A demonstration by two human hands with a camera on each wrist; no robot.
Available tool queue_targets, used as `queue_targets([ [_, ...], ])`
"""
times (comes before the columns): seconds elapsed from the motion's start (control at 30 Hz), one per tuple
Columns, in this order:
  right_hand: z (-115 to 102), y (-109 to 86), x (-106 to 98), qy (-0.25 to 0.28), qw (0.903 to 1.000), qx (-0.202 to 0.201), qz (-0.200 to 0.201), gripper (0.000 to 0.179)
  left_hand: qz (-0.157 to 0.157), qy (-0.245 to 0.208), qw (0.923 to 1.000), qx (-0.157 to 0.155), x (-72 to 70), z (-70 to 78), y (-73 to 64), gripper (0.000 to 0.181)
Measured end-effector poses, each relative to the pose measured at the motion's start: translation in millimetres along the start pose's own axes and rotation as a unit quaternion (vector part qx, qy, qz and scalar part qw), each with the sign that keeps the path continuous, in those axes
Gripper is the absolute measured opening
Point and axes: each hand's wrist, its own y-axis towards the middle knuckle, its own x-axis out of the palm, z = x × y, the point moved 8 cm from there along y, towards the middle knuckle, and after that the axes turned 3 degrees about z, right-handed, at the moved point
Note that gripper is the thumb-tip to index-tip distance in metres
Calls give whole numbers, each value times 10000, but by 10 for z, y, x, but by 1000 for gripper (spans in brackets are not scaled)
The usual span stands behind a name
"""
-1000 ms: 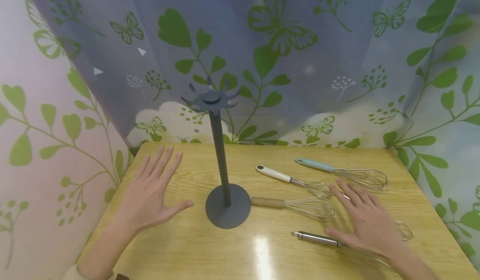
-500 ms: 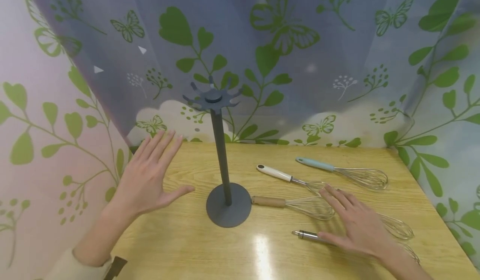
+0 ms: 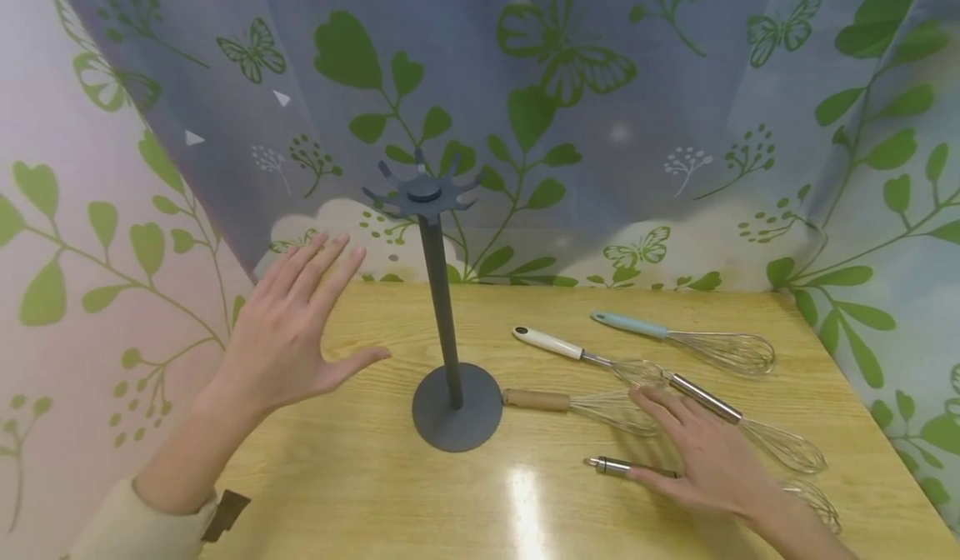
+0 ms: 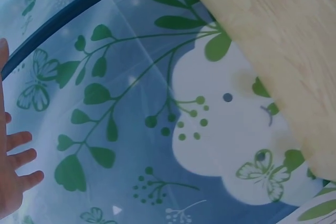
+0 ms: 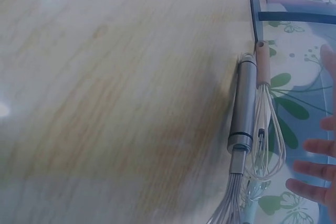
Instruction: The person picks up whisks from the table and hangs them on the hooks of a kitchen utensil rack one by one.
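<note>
My left hand (image 3: 288,331) is raised to the left of a dark grey stand (image 3: 441,310), fingers straight and thumb spread, holding nothing. My right hand (image 3: 708,460) hovers palm down, fingers extended, over the whisks on the right. In the head view it overlaps the nearest steel-handled whisk (image 3: 615,466). Beyond it lies another steel-handled whisk (image 3: 705,397). A wooden-handled whisk (image 3: 536,400) has its handle end at the stand's round base. Further back are a white-handled whisk (image 3: 547,342) and a light blue-handled whisk (image 3: 630,324). The right wrist view shows fingers apart from the steel handle (image 5: 243,103).
The stand carries a ring of upturned hooks (image 3: 423,195) at its top. Everything rests on a light wooden table (image 3: 360,477). Patterned curtains (image 3: 600,127) with leaves and butterflies enclose it at the back and both sides.
My left hand has risen up the view, its fingertips now over the curtain. The right hand has shifted a little left and down, uncovering the farther steel handle. The whisks and stand stay put.
</note>
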Motion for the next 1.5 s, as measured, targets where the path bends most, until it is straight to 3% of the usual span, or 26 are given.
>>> queue_targets([
  [0.3,-11,-55,132,164,9994,169,-267,88,628,-76,9978,213,-197,51,216,85],
  [0.7,-125,-48,124,-89,9993,-271,257,87,1515,25,9876,419,-395,106,438,72],
  [0.93,-154,-67,183,-173,9995,-219,119,82,2029,182,9786,280,-473,146,531,70],
  [1.23,-202,-72,288,-94,9994,-322,-82,73,2265,220,9734,271,-521,178,655,67],
  [1.5,-219,-69,366,-38,9989,-365,-304,66,2180,414,9744,371,-518,199,753,64],
])
